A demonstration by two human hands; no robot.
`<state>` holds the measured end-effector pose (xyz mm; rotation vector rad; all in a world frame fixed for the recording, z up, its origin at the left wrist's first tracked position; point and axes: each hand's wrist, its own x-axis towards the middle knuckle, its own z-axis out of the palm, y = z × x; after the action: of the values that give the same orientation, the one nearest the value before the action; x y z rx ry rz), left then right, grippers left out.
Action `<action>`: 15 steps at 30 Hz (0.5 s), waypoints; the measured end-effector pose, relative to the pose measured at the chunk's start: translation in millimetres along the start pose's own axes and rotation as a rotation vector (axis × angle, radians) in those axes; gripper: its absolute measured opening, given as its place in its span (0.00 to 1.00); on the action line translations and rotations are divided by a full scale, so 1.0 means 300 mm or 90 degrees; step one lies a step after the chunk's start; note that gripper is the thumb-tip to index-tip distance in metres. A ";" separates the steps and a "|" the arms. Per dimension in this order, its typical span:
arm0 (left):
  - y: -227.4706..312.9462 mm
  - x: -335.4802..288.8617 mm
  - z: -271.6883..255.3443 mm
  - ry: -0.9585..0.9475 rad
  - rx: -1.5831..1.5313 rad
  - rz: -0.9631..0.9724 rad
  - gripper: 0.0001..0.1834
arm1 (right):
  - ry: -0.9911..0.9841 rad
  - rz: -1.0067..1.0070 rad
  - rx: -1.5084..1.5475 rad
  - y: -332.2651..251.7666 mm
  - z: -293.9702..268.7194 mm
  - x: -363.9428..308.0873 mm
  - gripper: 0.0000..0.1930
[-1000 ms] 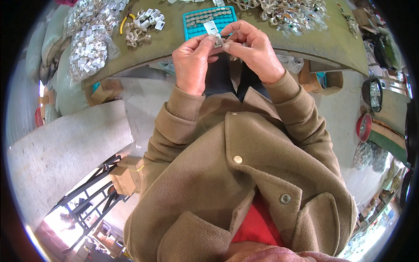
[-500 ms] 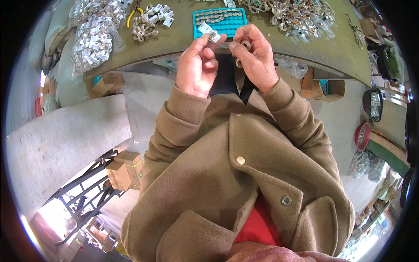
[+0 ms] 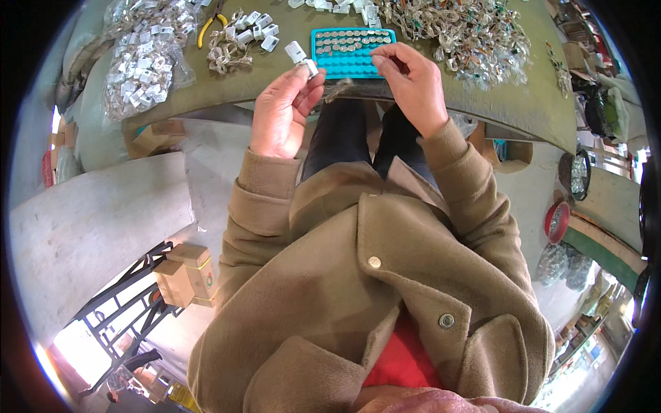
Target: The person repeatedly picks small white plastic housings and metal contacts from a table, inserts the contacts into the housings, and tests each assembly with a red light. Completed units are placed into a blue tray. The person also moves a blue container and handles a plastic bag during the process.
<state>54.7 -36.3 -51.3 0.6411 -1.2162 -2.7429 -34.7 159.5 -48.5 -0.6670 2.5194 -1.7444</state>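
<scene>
My left hand (image 3: 281, 113) is closed, with thumb and fingers pinching a small white plastic case (image 3: 310, 67). A second white piece (image 3: 295, 51) sticks up beyond the fingertips, seemingly joined to it. A blurred bundle of thin wire (image 3: 339, 89) hangs in the air to the right of that hand. My right hand (image 3: 418, 86) is at the right edge of a turquoise tray (image 3: 344, 69), its thumb and forefinger close together. Whatever may be between them is too small to make out. Round silver button cells (image 3: 342, 40) fill the tray's far rows.
Bagged white cases (image 3: 141, 82) lie on the table's left. Near them are yellow-handled pliers (image 3: 206, 31), loose white cases (image 3: 258, 31) and a wire bundle (image 3: 229, 54). A big heap of wired parts (image 3: 475, 45) covers the right. The table's curved front edge (image 3: 496, 124) is before me.
My right hand has let go of the wire bundle and moved right to the tray's edge. My left hand has shifted left and slightly down with the white case; the wire bundle now dangles free.
</scene>
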 end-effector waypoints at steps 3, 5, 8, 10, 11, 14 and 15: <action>0.004 0.007 -0.015 0.001 0.106 0.021 0.12 | 0.033 -0.120 -0.107 0.026 0.032 0.088 0.05; -0.015 0.004 -0.013 -0.002 0.126 0.008 0.10 | 0.031 -0.165 -0.145 0.043 0.060 0.117 0.05; -0.042 0.006 -0.010 -0.017 0.128 -0.012 0.09 | 0.034 -0.212 -0.208 0.064 0.102 0.134 0.05; -0.048 0.008 -0.011 -0.012 0.114 -0.040 0.09 | 0.027 -0.233 -0.251 0.073 0.117 0.129 0.05; -0.046 0.010 -0.013 -0.012 0.110 -0.041 0.09 | 0.020 -0.242 -0.279 0.075 0.120 0.122 0.04; -0.027 0.015 -0.013 -0.010 0.093 -0.033 0.11 | 0.022 -0.281 -0.295 0.072 0.124 0.113 0.04; -0.021 0.015 -0.011 -0.009 0.099 -0.040 0.12 | 0.014 -0.283 -0.307 0.068 0.122 0.111 0.05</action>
<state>52.5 -35.3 -59.6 0.6868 -1.4488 -2.7253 -63.0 121.2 -73.1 -1.3213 3.0078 -1.2050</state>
